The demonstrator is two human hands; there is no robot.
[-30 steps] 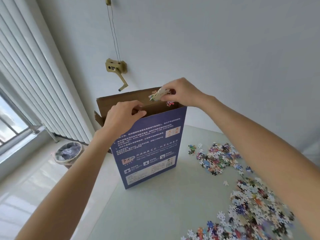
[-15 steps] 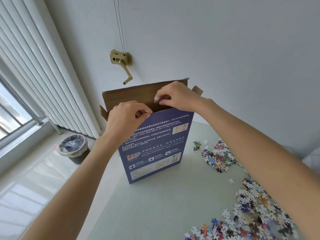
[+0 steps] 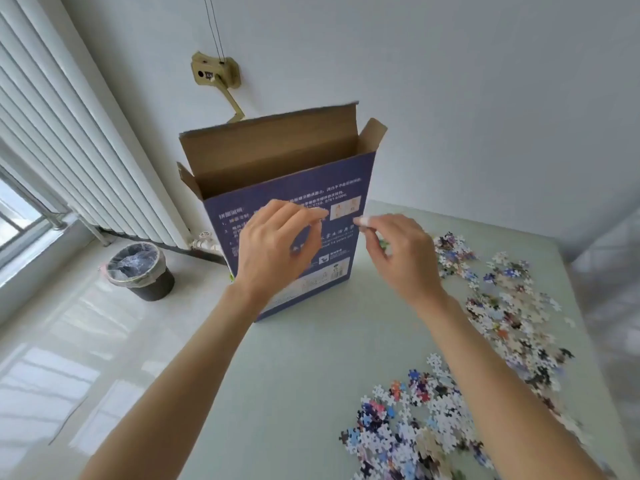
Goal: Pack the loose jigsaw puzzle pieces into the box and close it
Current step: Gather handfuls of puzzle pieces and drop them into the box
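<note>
A tall blue puzzle box (image 3: 294, 192) stands upright on the pale green table (image 3: 304, 382), its brown top flaps open; its inside is hidden from here. My left hand (image 3: 273, 251) hovers in front of the box's face, fingers loosely curled, holding nothing. My right hand (image 3: 401, 258) hovers beside the box's right edge, also loosely curled with nothing visible in it. Loose puzzle pieces (image 3: 505, 306) lie scattered along the table's right side. Another heap of pieces (image 3: 415, 431) lies near the front right.
The table's left edge runs just left of the box. On the floor below stands a dark waste bin (image 3: 142, 271) with a plastic liner. A white radiator (image 3: 69, 143) and a window fill the left. A crank handle (image 3: 216, 76) is mounted on the wall behind the box.
Both hands have left the box's top opening and dropped in front of it. The pieces my right hand held over the opening are gone from it. My left hand has let go of the rim.
</note>
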